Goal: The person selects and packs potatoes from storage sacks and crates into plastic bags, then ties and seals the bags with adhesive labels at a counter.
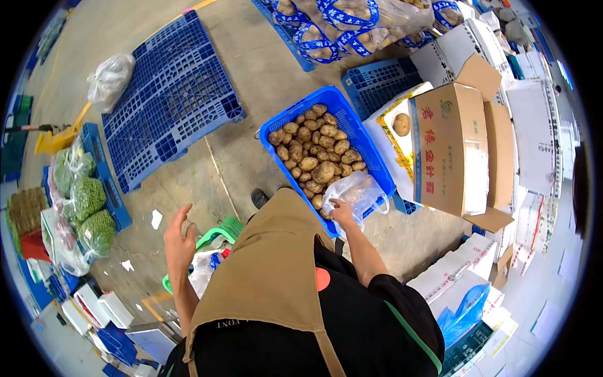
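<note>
In the head view a blue plastic crate [372, 154] full of potatoes [317, 141] stands on the floor in front of me. A clear plastic bag [361, 190] lies over the crate's near right corner. My right hand [342, 213] reaches down to that corner, its fingers closed on the bag's near left edge; the fingertips are partly hidden. Raised at my left side, my left hand [180, 244] is empty, with its fingers apart. Below and right of it, a green basket [231, 230] holds plastic bags and is partly covered by my apron [264, 251].
A blue pallet [173, 91] lies at the front left, with a tied white bag [111, 81] at its edge. Bagged potatoes [352, 25] are stacked beyond the crate. An open cardboard box [446, 151] stands right, beside a single potato [401, 124]. Bagged green vegetables [88, 198] sit left.
</note>
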The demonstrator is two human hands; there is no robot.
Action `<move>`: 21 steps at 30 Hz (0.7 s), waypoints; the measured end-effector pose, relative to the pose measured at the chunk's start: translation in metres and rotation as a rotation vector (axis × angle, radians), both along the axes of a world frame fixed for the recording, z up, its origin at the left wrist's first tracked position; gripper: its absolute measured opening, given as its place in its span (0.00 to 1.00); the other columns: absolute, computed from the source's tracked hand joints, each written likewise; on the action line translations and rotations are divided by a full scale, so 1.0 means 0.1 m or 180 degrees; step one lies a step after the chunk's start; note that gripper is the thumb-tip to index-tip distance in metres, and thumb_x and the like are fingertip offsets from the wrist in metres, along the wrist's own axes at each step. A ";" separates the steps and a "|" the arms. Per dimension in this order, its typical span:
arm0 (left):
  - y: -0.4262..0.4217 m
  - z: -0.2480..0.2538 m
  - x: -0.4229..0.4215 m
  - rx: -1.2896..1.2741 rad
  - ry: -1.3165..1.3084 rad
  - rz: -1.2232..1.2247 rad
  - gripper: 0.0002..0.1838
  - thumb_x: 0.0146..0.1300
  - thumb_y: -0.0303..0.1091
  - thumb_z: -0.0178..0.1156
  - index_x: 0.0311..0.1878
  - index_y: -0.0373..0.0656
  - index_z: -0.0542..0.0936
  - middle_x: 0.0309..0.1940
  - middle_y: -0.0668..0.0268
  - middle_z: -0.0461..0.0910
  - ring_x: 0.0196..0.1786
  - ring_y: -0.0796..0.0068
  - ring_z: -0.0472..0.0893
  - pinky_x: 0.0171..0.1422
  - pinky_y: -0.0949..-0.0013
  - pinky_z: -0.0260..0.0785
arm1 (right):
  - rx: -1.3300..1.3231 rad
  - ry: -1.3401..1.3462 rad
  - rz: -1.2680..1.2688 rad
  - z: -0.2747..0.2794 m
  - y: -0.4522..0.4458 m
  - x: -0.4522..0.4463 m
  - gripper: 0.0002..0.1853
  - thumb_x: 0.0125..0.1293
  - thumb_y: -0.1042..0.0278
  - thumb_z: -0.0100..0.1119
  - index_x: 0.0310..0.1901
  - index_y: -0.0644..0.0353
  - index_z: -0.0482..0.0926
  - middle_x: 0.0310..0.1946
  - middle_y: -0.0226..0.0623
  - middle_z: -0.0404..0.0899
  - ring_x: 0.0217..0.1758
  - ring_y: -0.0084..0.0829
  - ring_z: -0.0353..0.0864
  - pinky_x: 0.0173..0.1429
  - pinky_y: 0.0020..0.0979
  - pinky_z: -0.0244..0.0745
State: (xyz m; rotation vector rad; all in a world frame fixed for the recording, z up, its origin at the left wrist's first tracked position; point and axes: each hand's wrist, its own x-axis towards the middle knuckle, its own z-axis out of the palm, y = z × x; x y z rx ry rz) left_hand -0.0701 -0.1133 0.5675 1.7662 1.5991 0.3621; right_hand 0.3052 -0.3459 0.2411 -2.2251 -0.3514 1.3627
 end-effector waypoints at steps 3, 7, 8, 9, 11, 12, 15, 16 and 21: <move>0.39 -0.02 0.23 0.0042 0.0001 -0.0306 0.20 0.51 0.25 0.60 0.51 0.36 0.76 0.52 0.54 0.76 0.51 0.56 0.76 0.57 0.64 0.67 | 0.0304 0.1001 -0.0566 0.14 0.13 -0.08 0.13 0.52 0.77 0.60 0.41 0.73 0.79 0.23 0.44 0.79 0.17 0.31 0.75 0.22 0.32 0.73; 0.89 -0.16 0.59 -0.0467 0.0071 -0.0443 0.19 0.54 0.29 0.61 0.50 0.36 0.77 0.29 0.57 0.82 0.32 0.69 0.80 0.41 0.68 0.72 | -0.0173 0.1055 -0.0616 -0.10 0.35 0.06 0.12 0.57 0.75 0.60 0.41 0.74 0.77 0.23 0.43 0.79 0.18 0.33 0.78 0.21 0.31 0.73; 0.98 -0.17 0.72 -0.0503 0.0132 -0.0374 0.17 0.57 0.29 0.59 0.50 0.38 0.77 0.21 0.60 0.80 0.25 0.74 0.79 0.34 0.70 0.70 | -0.0297 0.1128 -0.0513 -0.11 0.41 0.17 0.16 0.60 0.71 0.59 0.46 0.73 0.76 0.25 0.44 0.80 0.19 0.33 0.79 0.21 0.30 0.72; 1.05 -0.14 0.86 -0.0509 -0.0089 -0.0386 0.17 0.57 0.29 0.58 0.51 0.39 0.77 0.22 0.60 0.80 0.26 0.73 0.80 0.34 0.69 0.70 | -0.0209 0.1073 -0.0677 -0.04 0.51 0.25 0.17 0.60 0.70 0.58 0.48 0.72 0.75 0.27 0.45 0.80 0.20 0.33 0.80 0.21 0.30 0.73; 1.16 -0.08 1.18 -0.0519 -0.0556 -0.0410 0.18 0.58 0.28 0.57 0.53 0.41 0.76 0.23 0.60 0.81 0.27 0.69 0.81 0.35 0.68 0.70 | -0.0028 0.0940 -0.0993 0.12 0.76 0.44 0.20 0.62 0.68 0.57 0.53 0.71 0.73 0.30 0.45 0.81 0.22 0.33 0.80 0.22 0.31 0.73; 1.24 0.09 1.39 -0.0300 -0.0388 -0.0870 0.18 0.59 0.23 0.54 0.55 0.38 0.74 0.28 0.59 0.81 0.34 0.72 0.80 0.45 0.70 0.71 | 0.0189 0.1080 -0.1050 0.18 0.86 0.54 0.25 0.62 0.66 0.56 0.59 0.69 0.69 0.34 0.46 0.81 0.24 0.34 0.81 0.26 0.32 0.75; 1.49 0.06 1.75 0.0067 -0.0407 -0.1626 0.20 0.59 0.25 0.56 0.56 0.39 0.73 0.33 0.57 0.80 0.39 0.63 0.81 0.50 0.67 0.70 | 0.0351 0.0829 -0.1333 0.45 1.22 0.77 0.25 0.63 0.66 0.55 0.60 0.69 0.69 0.36 0.45 0.81 0.28 0.33 0.82 0.30 0.32 0.77; 1.59 0.03 1.86 0.0092 -0.0279 -0.1850 0.19 0.58 0.26 0.57 0.55 0.39 0.73 0.38 0.55 0.80 0.41 0.58 0.80 0.50 0.64 0.71 | 0.0406 0.0761 -0.1414 0.57 1.32 0.82 0.24 0.64 0.67 0.54 0.60 0.68 0.69 0.37 0.45 0.81 0.31 0.34 0.83 0.34 0.32 0.78; 2.05 0.19 2.71 0.0124 -0.0187 -0.2792 0.18 0.58 0.29 0.59 0.52 0.38 0.75 0.39 0.53 0.80 0.43 0.54 0.80 0.47 0.61 0.72 | 0.1023 0.0723 -0.2148 0.37 1.18 0.83 0.21 0.63 0.66 0.54 0.55 0.69 0.72 0.35 0.43 0.80 0.31 0.33 0.82 0.36 0.35 0.78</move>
